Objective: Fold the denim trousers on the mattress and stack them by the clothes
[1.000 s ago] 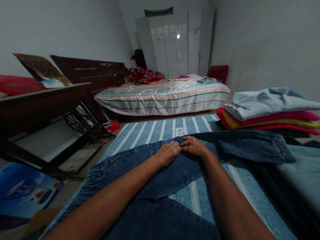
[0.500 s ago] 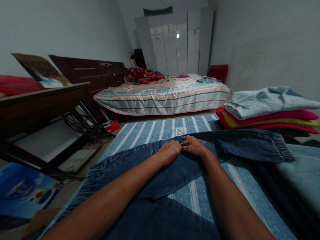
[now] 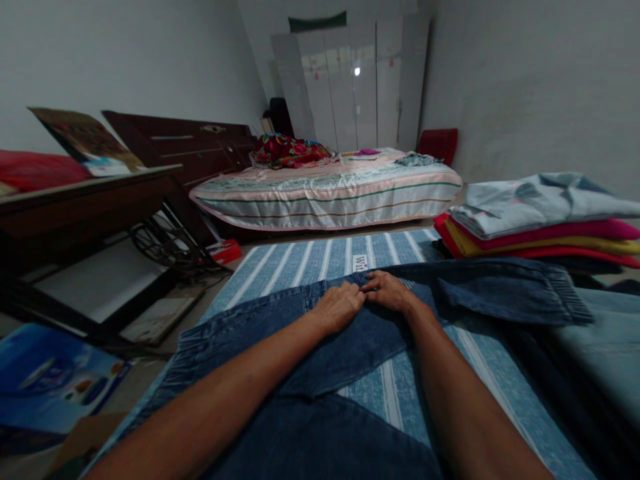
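Dark blue jeans [image 3: 270, 320] lie spread across a blue surface with white stripes [image 3: 300, 267]. Their gathered elastic edge is at the left, and one leg with a ribbed cuff stretches to the right. More of the denim lies close to me, partly covered by my forearms. My left hand [image 3: 340, 305] is closed with its fingers on the far edge of the jeans. Right beside it, my right hand [image 3: 386, 291] pinches the same edge, and the fingertips of both hands nearly meet. What lies under the fingers is hidden.
A stack of folded clothes [image 3: 540, 233] stands at the right, above dark and light blue garments [image 3: 605, 333]. Beyond is a bed [image 3: 320, 200] in front of a wardrobe [image 3: 340, 93]. At left are a wooden table [image 3: 85, 193] and a blue box [image 3: 55, 387].
The view has shifted very slightly. Both hands stay at the same place on the jeans, and the jeans lie as before.
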Demonstrator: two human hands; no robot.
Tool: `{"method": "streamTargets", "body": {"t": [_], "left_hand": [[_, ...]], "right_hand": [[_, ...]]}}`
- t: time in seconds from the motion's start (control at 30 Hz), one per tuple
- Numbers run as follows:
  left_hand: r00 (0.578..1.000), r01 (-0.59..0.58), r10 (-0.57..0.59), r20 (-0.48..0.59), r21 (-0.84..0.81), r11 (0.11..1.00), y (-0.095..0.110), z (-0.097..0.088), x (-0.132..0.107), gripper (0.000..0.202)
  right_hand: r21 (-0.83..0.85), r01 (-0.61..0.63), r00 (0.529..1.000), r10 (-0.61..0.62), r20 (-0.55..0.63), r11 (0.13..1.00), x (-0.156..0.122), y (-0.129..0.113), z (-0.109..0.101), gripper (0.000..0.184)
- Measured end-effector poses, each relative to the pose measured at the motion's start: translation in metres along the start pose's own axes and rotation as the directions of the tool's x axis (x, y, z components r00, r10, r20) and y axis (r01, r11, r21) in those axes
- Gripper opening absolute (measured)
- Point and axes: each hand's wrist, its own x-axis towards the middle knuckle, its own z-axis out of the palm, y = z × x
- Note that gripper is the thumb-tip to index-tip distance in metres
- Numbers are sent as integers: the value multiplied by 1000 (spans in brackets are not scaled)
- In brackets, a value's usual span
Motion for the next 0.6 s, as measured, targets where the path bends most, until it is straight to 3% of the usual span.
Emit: {"method": "streamTargets", "body": {"t": [0.33, 0.6], "left_hand": [[998, -23, 25, 52, -35, 999, -3, -8, -3, 25], [997, 27, -32, -63, -77, 997, -11, 8, -18, 22]], "right_hand": [[22, -6, 1000, 6, 3, 1000, -1, -6, -2, 27], [46, -27, 1000, 27, -8, 999, -2, -6, -2, 27]]}}
